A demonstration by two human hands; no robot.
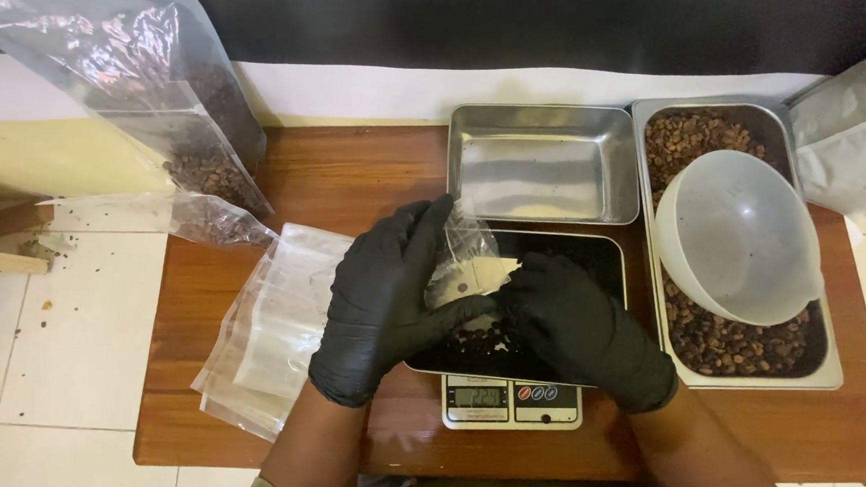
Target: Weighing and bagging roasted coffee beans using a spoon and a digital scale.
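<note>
left hand (381, 297) black glove, fingers curled gripping small clear bag (464, 262) | right hand (578, 325) fingers closed on bag's lower edge | bag over black scale (512, 394) pan, beans inside | bean tray (739, 340) with white bowl (738, 235) on right

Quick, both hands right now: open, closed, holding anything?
Left hand: closed on the clear bag above the scale.
Right hand: gripping the same bag.

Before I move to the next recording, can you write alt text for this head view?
Two black-gloved hands, left hand and right hand, hold a small clear plastic pouch over a digital kitchen scale on a wooden table. Beside it stand an empty steel tray and a steel tray of brown beans holding a white plastic bowl.
</note>
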